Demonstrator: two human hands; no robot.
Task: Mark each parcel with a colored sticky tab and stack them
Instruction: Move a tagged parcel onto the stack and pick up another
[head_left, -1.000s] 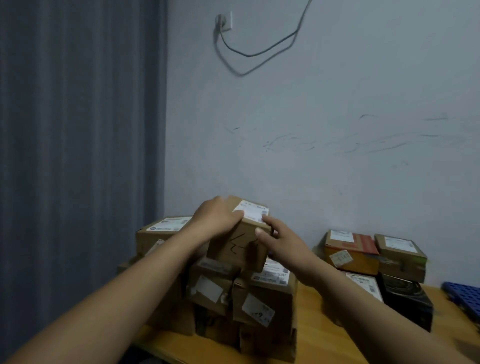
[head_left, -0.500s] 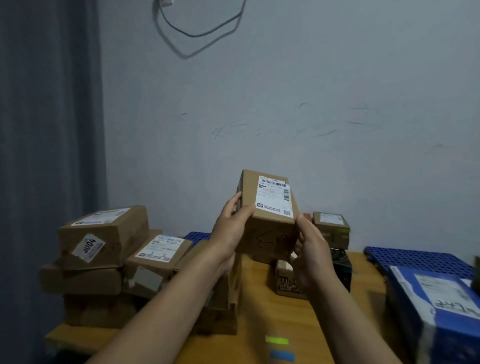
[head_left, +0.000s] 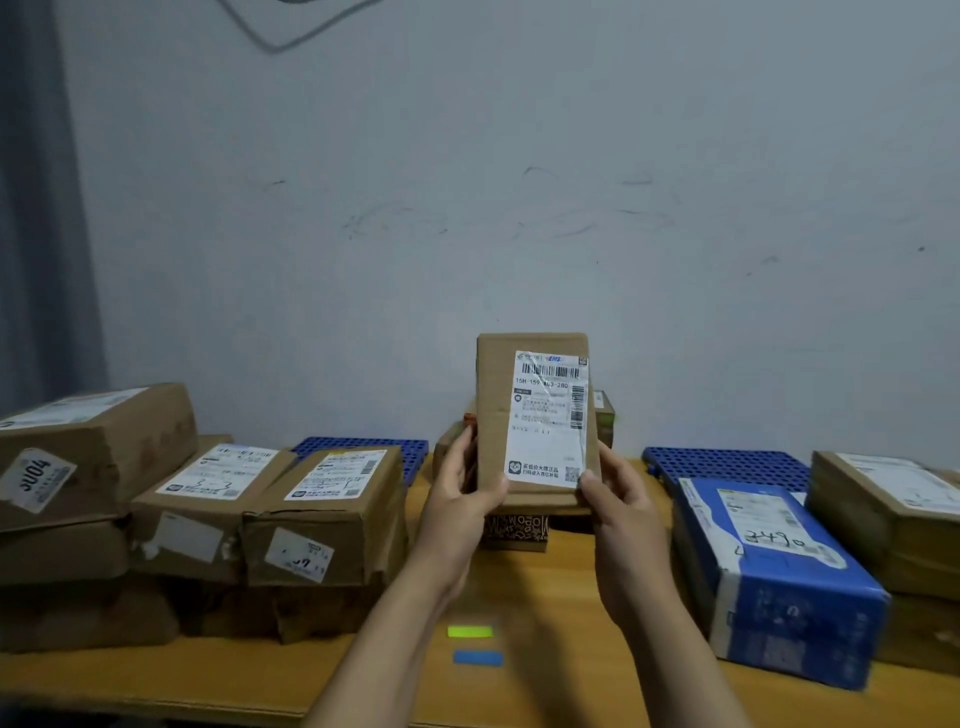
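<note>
The parcel (head_left: 535, 421) has come off the left pile (head_left: 322, 509), upright over the desk (head_left: 561, 613); my left hand (head_left: 462, 499) and right hand (head_left: 618, 504) grip its lower sides; tabs (head_left: 470, 631) lie below; marking looks next.

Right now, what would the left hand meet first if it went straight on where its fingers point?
Probably the small brown parcel just behind the left hand, which grips the labelled parcel; depth is unclear.

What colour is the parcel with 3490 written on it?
The parcel is wrapped in blue, with a white label; the head view shows it on the right.
</note>
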